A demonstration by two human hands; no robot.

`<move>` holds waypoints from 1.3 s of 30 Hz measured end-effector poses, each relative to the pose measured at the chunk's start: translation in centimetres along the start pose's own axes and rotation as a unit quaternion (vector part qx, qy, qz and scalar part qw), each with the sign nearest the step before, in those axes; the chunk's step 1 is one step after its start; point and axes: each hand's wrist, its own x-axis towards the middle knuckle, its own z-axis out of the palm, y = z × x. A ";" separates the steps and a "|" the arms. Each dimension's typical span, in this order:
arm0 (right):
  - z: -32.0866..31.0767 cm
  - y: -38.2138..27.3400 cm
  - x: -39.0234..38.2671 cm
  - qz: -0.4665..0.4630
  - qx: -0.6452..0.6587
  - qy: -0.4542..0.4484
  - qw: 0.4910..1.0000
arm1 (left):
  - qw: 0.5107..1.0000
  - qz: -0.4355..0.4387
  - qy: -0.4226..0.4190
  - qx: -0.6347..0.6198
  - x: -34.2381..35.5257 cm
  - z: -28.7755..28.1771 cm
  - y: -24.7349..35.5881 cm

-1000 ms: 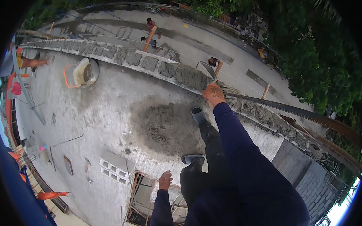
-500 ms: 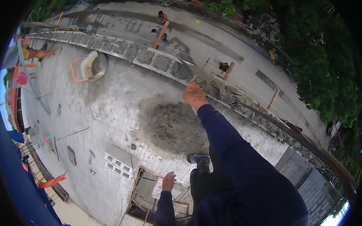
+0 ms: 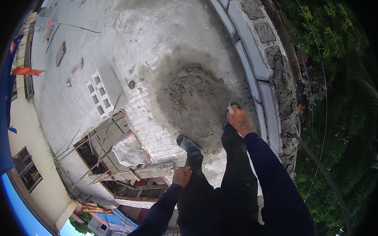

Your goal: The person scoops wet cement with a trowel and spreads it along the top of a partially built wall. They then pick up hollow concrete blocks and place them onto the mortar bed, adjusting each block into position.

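My right hand [image 3: 241, 122] is closed on a small pale-grey tool, likely a trowel handle, above the right edge of a rough pile of wet grey mortar [image 3: 190, 89]; its blade cannot be made out. My left hand [image 3: 181, 176] is lower, beside my left leg, fingers loosely bent and apart, with nothing visible in them. My sandalled feet [image 3: 187, 143] are at the pile's lower edge. A low hollow-block wall [image 3: 250, 45] with mortar-filled cores runs along the right of the pile.
Loose hollow blocks [image 3: 109, 88] lie left. An opening [image 3: 92, 148] in the slab holds planks, rods and a plastic-wrapped bundle [image 3: 127, 151]. A tool and scraps [image 3: 60, 53] lie upper left. Beyond the wall are cables and trees [image 3: 340, 81]; an orange cloth hangs far left [image 3: 26, 71].
My view and body have turned, bringing the wall to the right side. My right hand has left the wall top and lowered toward the mortar pile. My left hand has moved beside my leg.
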 end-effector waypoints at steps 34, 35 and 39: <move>34.8 3.9 14.0 0.049 0.153 -0.025 0.987 | 0.999 0.039 0.003 -0.026 -1.6 4.5 -9.2; 33.5 4.7 11.8 -0.008 0.082 -0.008 0.997 | 0.998 0.052 0.002 -0.020 -1.3 4.3 -9.1; 30.6 8.5 8.3 0.072 0.024 0.083 0.994 | 0.999 0.044 -0.020 0.000 -1.3 3.5 -9.8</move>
